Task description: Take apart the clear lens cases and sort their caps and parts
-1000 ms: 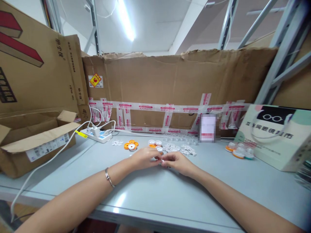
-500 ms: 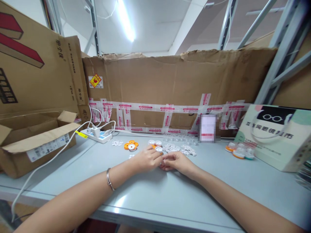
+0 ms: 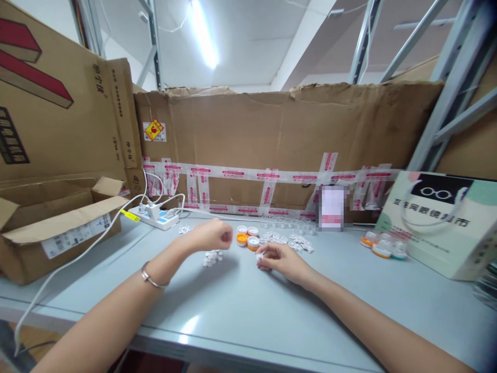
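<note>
My left hand [image 3: 212, 236] is raised a little above the grey table [image 3: 248, 305], fingers curled into a loose fist; what it holds, if anything, is hidden. It hangs over a small heap of white discs [image 3: 213, 257]. My right hand [image 3: 280, 259] rests on the table and pinches a small white disc [image 3: 259, 255] between thumb and fingertips. Just beyond both hands stand orange-and-white round caps [image 3: 247, 237] and a scatter of more white discs [image 3: 287, 240].
An open cardboard box [image 3: 54, 228] lies at the left, with a white power strip [image 3: 154, 215] and cable beside it. A taped cardboard wall [image 3: 279, 150] closes the back. A printed paper bag [image 3: 438, 223] and several coloured caps [image 3: 382, 247] sit at the right.
My left hand has lifted off the table and moved left, away from my right hand, curling into a fist. The right hand has stayed in place with its disc.
</note>
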### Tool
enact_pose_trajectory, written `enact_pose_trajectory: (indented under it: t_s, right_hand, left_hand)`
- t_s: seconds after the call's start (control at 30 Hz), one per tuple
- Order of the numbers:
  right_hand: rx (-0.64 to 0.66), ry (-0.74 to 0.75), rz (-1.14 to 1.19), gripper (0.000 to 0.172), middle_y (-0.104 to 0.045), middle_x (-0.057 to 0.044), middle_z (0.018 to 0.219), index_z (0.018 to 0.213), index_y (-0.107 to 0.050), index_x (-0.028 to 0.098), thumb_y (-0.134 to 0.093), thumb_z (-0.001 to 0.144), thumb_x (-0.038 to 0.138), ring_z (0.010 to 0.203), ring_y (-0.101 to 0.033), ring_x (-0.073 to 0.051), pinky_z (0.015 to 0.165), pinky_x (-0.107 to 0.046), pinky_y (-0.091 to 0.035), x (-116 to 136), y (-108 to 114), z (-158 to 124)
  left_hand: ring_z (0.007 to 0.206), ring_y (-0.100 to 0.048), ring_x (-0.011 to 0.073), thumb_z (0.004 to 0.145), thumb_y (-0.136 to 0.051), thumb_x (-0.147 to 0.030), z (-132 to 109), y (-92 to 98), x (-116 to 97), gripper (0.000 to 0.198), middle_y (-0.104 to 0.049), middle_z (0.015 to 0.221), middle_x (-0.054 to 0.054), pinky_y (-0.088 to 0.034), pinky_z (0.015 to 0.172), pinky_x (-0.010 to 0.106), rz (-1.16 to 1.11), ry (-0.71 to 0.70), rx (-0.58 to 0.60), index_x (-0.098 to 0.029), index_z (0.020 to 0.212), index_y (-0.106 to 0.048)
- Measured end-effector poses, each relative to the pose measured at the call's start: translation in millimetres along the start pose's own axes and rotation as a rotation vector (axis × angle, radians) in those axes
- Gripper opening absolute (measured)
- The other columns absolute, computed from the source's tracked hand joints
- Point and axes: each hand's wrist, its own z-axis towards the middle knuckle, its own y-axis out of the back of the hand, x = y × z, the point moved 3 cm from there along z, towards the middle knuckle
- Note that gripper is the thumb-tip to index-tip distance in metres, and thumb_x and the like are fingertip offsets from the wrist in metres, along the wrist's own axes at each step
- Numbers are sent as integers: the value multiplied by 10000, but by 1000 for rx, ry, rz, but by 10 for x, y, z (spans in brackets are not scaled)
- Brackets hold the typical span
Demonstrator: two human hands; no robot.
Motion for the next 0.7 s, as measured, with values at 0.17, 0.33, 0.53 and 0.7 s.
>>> enact_pose_trajectory:
  t_s: [0.17, 0.33, 0.53, 0.7]
  right_hand:
    - [0, 29, -79, 258, -618, 2, 609, 803, -562, 150, -654, 626, 312, 595, -591, -130, 636, -275, -456, 0, 12, 8]
    - [15, 62, -125, 233, -622, -4, 631, 809, -562, 159, -633, 650, 313, 622, -595, -142, 643, -281, -457, -2, 12, 3]
    - [28, 60, -115, 228, -628, -6, 638, 810, -578, 167, -624, 662, 334, 634, -602, -153, 657, -292, -462, -31, 20, 10]
    - [22, 58, -99, 268, -632, -8, 630, 809, -590, 162, -649, 637, 359, 627, -601, -156, 661, -303, -467, -26, 4, 7]
  left_hand:
    - [482, -459, 87, 545, -479, -148, -178, 75, 450, 133, -578, 529, -16, -291, 429, 171, -91, 258, 408, -141, 567, -610]
    - [496, -474, 107, 514, -486, -157, -212, 34, 578, 129, -598, 528, -7, -342, 468, 190, -82, 359, 487, -150, 521, -614]
    - [519, -542, 165, 475, -492, -129, -312, 87, 794, 103, -595, 485, 22, -414, 518, 245, -12, 554, 494, -148, 403, -562]
    - [488, -539, 166, 459, -533, -104, -348, 92, 864, 109, -578, 445, 26, -417, 515, 248, -12, 590, 491, -137, 355, -537]
